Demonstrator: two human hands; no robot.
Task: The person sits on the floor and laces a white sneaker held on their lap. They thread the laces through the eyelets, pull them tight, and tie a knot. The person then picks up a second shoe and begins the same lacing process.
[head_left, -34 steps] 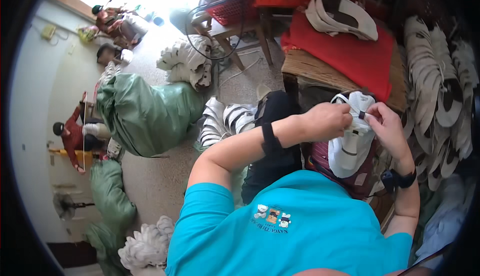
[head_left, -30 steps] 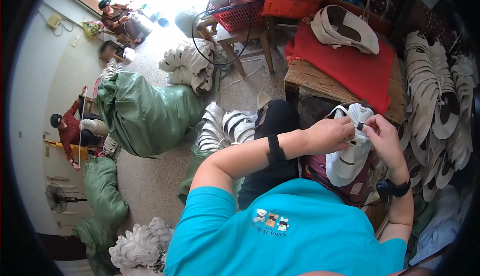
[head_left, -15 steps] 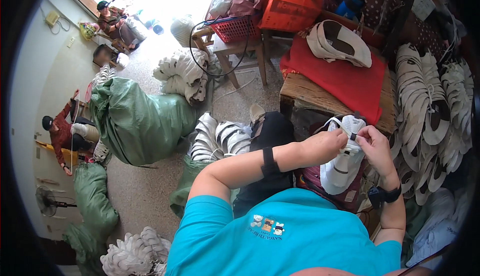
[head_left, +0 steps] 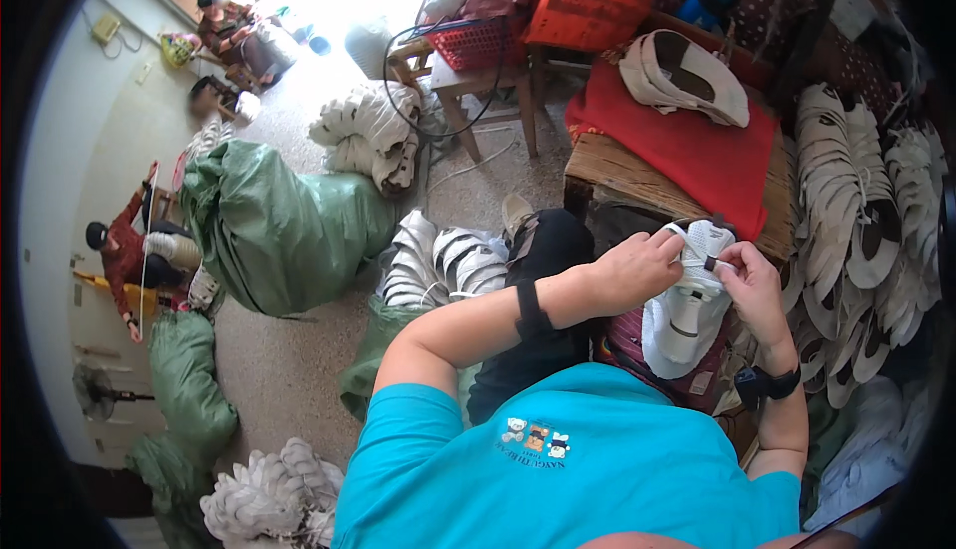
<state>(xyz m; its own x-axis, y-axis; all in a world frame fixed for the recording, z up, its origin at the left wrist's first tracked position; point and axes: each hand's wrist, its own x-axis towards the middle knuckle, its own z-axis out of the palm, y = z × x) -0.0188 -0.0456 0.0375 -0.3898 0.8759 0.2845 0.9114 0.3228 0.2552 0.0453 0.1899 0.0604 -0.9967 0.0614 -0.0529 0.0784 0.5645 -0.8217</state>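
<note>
A white mesh shoe upper (head_left: 679,335) rests on my lap, its toe toward me, with dark bands across its lacing area. My left hand (head_left: 640,268) is at its left edge, fingers pinched on a white shoelace (head_left: 687,240) that loops at the top of the upper. Over the right edge, my right hand (head_left: 751,288) is closed in a pinch on a lace end by the dark band near the tongue. The lace inside the fingertips is mostly hidden. Both hands are touching or very close to the upper.
Ahead stands a wooden bench (head_left: 622,176) with a red cloth (head_left: 687,141) and more white uppers (head_left: 687,76). Strung uppers (head_left: 832,191) hang at my right. Green sacks (head_left: 284,225) and bundled uppers (head_left: 373,136) lie left, where two people (head_left: 134,260) sit farther off.
My left hand has shifted slightly and its fingers have moved up along the lace. My right hand stays pinched by the band. The view has tilted a little.
</note>
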